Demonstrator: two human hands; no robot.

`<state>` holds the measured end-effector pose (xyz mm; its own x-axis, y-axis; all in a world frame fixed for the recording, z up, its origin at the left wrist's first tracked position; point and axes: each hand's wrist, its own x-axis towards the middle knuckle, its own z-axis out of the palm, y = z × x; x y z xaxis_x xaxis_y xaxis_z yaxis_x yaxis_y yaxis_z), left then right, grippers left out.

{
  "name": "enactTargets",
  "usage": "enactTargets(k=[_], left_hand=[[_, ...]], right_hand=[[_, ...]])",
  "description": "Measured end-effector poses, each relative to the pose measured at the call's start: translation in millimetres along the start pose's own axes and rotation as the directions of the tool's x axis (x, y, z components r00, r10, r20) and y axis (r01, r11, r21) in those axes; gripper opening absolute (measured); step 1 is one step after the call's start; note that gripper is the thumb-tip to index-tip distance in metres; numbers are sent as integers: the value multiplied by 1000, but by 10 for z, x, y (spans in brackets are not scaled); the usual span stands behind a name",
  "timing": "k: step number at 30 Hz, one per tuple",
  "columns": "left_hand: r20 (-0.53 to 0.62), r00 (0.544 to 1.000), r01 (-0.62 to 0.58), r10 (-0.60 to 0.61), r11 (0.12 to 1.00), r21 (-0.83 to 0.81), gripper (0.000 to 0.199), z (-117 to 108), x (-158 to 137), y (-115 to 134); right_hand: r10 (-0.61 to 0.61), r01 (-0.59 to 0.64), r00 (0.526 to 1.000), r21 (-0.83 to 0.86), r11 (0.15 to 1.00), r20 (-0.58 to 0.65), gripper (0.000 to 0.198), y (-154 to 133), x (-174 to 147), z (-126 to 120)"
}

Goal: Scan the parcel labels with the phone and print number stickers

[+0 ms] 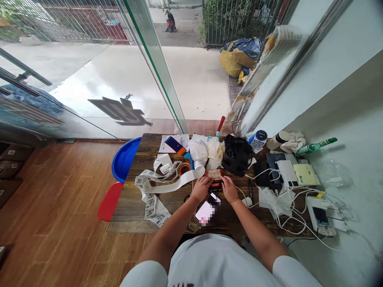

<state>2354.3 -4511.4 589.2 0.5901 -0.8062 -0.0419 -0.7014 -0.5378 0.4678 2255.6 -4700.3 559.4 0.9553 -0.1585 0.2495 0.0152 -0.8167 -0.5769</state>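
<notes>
My left hand [202, 188] is over the wooden table [131, 207], its fingers closed at the lower left corner of a small red-and-tan packet [214, 173]. At the packet's lower right corner, the fingers of my right hand [229, 189] also grip it; the thumbs are hard to make out. Just below the packet, between both hands, lies a small black device with red markings [216, 186]. Nearer to me rests a phone [207, 209] with a lit, partly blurred screen. Left of my left hand is an unrolled strip of printed white labels [152, 187].
Tape [184, 168], white plastic bags [198, 149] and a black bag [237, 154] lie at the back. White cables [295, 211], notebooks [287, 173] and a green bottle [315, 147] occupy the right side. Blue [124, 159] and red stools [109, 201] stand left, before a glass door [155, 59].
</notes>
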Motion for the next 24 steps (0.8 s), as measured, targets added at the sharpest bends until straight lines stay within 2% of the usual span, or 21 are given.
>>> enactTargets(k=[8,13,15,19,21,24], left_hand=[[39,999,20,-18,998,-60,55,-86,33,50],[-8,993,113,-115,985,-132,55,-87,-5,153],[-70,972,209,-223,964,-166,54,-26,-65,209],[-158,880,399,-448,878,-265,57,194,-183,267],[-152,860,423,-487,848,-319,58,291,-203,250],[-143,855,417,-499,825,-381,57,352,-186,190]], right_hand=[[41,-41,999,28,999,-6,46,7,-44,80],[72,-69,997,69,995,-38,45,-5,-48,49],[110,-103,990,79,992,-84,47,-1,-101,21],[196,-184,965,82,980,-176,42,59,-317,-29],[220,-208,957,83,975,-189,37,104,-441,-49],[214,-202,963,88,975,-162,31,147,-571,-86]])
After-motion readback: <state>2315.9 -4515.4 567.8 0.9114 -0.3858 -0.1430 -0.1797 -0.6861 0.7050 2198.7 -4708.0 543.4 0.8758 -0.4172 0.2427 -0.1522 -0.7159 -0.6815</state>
